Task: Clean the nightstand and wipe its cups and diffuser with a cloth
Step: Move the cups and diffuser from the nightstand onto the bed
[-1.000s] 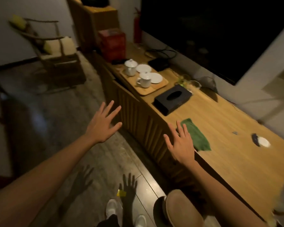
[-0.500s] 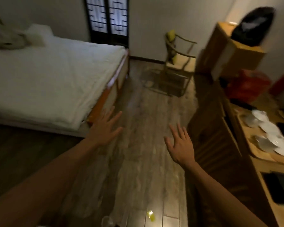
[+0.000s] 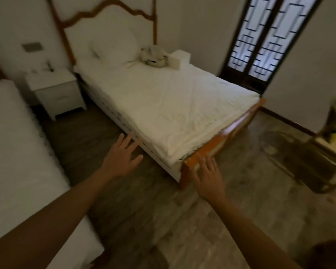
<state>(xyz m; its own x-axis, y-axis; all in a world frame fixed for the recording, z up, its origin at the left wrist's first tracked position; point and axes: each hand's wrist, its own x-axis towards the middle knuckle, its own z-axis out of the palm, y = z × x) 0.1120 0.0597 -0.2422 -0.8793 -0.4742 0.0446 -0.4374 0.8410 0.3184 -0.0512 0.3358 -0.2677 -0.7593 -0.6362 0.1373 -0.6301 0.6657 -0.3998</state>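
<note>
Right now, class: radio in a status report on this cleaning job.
Left hand and right hand open, empty. Nightstand beyond, between beds, untouched. No cloth visible.

I see the nightstand (image 3: pixel 55 90) standing against the far wall, just left of the bed (image 3: pixel 163 105) and beside its headboard (image 3: pixel 105 14). A pillow (image 3: pixel 114 47) lies at the bed's head end, with a bundle (image 3: pixel 153 56) to its right. My left hand (image 3: pixel 122 156) hangs near the bed's left edge, my right hand (image 3: pixel 209 175) at its near corner. A chair (image 3: pixel 330 144) stands far right.
</note>
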